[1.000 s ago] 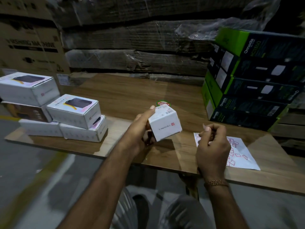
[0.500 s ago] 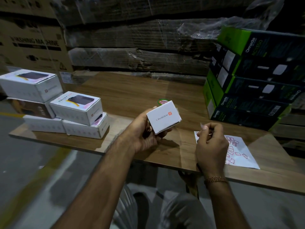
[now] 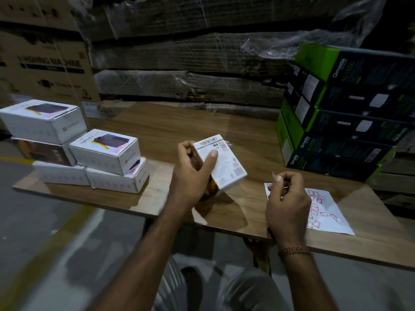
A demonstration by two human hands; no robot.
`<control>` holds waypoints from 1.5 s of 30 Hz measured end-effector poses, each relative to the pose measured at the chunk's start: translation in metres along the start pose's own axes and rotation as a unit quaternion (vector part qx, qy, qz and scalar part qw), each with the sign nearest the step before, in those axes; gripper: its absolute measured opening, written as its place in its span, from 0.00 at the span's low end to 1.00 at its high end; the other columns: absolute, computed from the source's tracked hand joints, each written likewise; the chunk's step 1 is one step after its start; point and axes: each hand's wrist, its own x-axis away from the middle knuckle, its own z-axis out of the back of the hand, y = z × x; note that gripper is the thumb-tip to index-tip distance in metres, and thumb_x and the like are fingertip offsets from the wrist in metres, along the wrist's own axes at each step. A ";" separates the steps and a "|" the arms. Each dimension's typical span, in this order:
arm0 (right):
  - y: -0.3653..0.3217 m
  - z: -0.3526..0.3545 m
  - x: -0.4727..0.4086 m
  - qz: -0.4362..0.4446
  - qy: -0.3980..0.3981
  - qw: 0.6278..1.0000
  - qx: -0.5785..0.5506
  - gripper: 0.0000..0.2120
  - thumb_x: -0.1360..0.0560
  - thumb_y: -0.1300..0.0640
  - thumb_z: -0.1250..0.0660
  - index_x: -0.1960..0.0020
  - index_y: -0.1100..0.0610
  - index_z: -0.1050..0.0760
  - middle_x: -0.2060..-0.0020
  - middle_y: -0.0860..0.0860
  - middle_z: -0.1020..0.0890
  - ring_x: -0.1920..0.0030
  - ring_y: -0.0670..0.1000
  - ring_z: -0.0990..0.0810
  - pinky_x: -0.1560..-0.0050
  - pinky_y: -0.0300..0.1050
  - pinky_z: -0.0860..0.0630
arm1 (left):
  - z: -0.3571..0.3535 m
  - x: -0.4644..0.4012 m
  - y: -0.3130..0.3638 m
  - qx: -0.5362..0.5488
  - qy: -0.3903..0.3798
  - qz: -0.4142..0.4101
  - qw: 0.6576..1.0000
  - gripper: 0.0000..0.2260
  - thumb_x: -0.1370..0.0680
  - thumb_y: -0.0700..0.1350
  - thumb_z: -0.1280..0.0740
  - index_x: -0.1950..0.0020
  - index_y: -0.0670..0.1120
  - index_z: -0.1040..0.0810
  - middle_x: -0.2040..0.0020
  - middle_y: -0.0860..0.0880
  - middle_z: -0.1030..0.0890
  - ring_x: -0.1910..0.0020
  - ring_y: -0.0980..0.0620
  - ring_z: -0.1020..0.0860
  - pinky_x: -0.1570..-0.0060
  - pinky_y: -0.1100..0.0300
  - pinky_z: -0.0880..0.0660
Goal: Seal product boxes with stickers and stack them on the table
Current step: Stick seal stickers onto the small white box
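Since the earlier frames the left hand (image 3: 193,176) has turned the white box (image 3: 221,163), so its printed back panel now faces the camera instead of the small end. The hand grips the box above the table (image 3: 157,135), thumb across the panel, fingers behind. The box's long axis tilts, top end away and to the left. Right of the box, the right hand (image 3: 287,205) pinches a small sticker (image 3: 274,176) over the sticker sheet (image 3: 325,212), which lies near the table's front edge. Left of the box stand the stacked white boxes (image 3: 105,153); bare tabletop lies between. Far right of it rises the green-and-black stack (image 3: 341,122).
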 end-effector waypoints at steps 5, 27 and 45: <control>-0.001 0.000 0.000 -0.005 -0.003 1.000 0.011 0.03 0.15 0.57 0.37 0.47 0.54 0.25 0.61 0.47 0.20 0.61 0.45 0.22 0.61 0.48 0.28 | 0.007 0.008 -0.012 -0.131 0.005 -0.159 0.979 0.24 0.19 0.54 0.26 0.28 0.55 0.34 0.37 0.52 0.22 0.44 0.60 0.19 0.56 0.70 0.21; -0.001 0.000 0.001 0.002 -0.005 1.000 0.014 0.03 0.15 0.56 0.36 0.47 0.54 0.25 0.61 0.43 0.21 0.61 0.47 0.21 0.60 0.54 0.22 | -0.001 0.009 -0.037 -0.176 -0.099 -0.260 0.944 0.25 0.17 0.48 0.27 0.26 0.56 0.37 0.25 0.48 0.32 0.37 0.60 0.26 0.50 0.76 0.26; -0.007 0.004 0.005 0.006 -0.007 1.000 0.013 0.03 0.15 0.56 0.36 0.47 0.53 0.25 0.61 0.39 0.22 0.60 0.40 0.21 0.60 0.54 0.21 | 0.004 0.009 -0.039 -0.176 -0.106 -0.195 0.959 0.37 0.20 0.57 0.26 0.18 0.60 0.45 0.27 0.49 0.24 0.34 0.53 0.20 0.48 0.48 0.14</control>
